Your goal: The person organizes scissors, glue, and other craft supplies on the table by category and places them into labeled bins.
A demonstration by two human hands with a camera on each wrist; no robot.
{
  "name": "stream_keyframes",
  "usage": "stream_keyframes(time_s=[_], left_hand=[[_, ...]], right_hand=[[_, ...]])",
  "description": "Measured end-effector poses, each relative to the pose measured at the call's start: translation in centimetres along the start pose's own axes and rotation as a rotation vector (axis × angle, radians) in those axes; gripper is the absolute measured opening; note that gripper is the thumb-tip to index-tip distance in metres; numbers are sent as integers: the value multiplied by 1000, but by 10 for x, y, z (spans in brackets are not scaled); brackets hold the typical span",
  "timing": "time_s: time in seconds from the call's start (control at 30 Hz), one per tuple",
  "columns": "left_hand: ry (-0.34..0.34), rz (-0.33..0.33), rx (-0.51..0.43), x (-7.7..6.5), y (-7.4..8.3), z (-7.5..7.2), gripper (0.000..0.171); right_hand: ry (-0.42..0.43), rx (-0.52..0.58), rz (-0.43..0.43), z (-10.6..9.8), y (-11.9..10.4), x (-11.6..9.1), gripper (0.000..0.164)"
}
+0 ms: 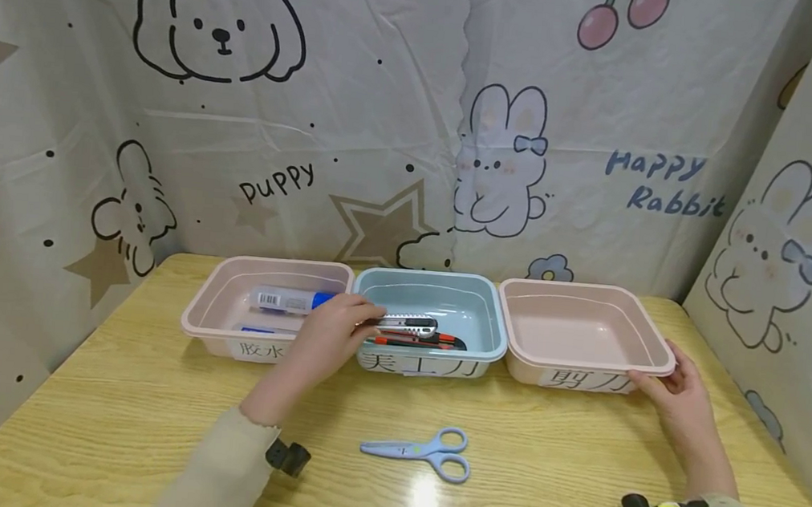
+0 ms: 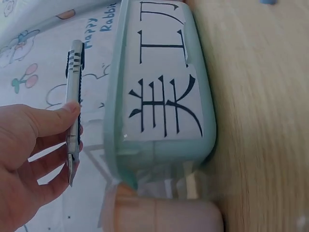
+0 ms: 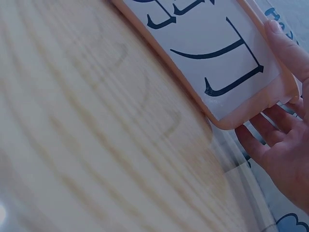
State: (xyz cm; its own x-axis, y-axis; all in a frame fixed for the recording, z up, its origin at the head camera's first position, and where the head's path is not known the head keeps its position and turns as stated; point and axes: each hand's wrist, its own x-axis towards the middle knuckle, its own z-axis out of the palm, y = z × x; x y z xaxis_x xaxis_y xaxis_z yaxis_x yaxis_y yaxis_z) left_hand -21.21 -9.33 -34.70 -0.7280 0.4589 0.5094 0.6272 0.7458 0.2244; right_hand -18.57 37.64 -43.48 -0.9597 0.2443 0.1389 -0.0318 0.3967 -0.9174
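My left hand pinches a silver box cutter between thumb and fingers, over the light blue bin. In the left wrist view the box cutter has a black slider, and its blade tip shows near the fingers. Inside the blue bin lie red-and-black box cutters, partly covered by the held one. At the far right, my right hand grips the front corner of a pink bin, thumb by the rim and fingers around the side. Blue scissors lie closed on the table in front.
Another pink bin at the left holds a clear, blue-capped tube and a second item partly hidden by my left hand. All three bins carry paper labels in a row on the wooden table. A printed curtain hangs behind.
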Motion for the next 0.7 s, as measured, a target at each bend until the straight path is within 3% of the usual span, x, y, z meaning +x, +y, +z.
stream_keyframes(time_s=[0.27,0.5,0.7], left_hand=[[-130,-98,-12,26,-5,26,22],[-196,-167,8,42,-11,42,21],[-300,-204,40,56,-16,54,21]], right_hand=[[-2,130,-35,-1,2,1,79],[5,83,-20,2,-2,-1,80],[14,101,-20,2,-4,-1,79]])
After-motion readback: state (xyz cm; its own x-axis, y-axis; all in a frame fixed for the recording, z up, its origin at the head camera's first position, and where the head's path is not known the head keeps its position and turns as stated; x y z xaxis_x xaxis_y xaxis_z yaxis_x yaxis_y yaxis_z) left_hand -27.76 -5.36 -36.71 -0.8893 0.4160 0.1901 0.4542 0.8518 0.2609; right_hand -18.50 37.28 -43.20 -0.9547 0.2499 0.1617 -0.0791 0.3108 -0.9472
